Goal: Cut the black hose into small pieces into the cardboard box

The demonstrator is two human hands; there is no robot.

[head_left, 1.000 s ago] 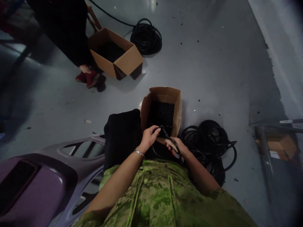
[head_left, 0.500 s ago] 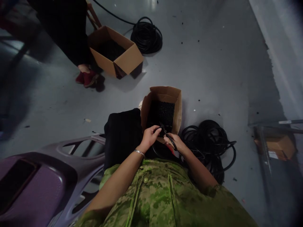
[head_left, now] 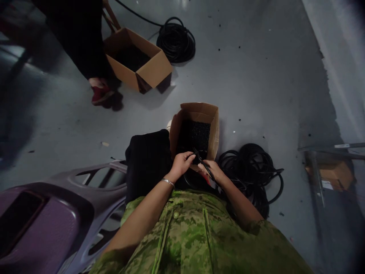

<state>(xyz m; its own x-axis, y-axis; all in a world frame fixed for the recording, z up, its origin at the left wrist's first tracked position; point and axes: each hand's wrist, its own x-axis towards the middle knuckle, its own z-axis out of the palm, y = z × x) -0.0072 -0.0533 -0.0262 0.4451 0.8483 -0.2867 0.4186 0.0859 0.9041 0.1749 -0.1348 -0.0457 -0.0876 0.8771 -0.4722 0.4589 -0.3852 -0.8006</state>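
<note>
A grey floor, dotted with small dark scraps, runs beneath everything, and the light is dim. A co-worker's leg in black stands at upper left above a red shoe, beside an open cardboard carton and a coil of black tubing. A purple plastic chair at lower left bears a dark smartphone. At far right, another cardboard box carries a white label whose print is too small to read. The person, in green camouflage, has 2 hands close together over the near rim of a deep carton holding small black pieces. The right hand is curled around the handles of black scissors, whose blades point up and left towards the other hand's fingertips. The left hand is nearly closed, thumb and fingers pinching a dark tube end just beside the blades. A tangled black tubing pile lies right of both hands.
</note>
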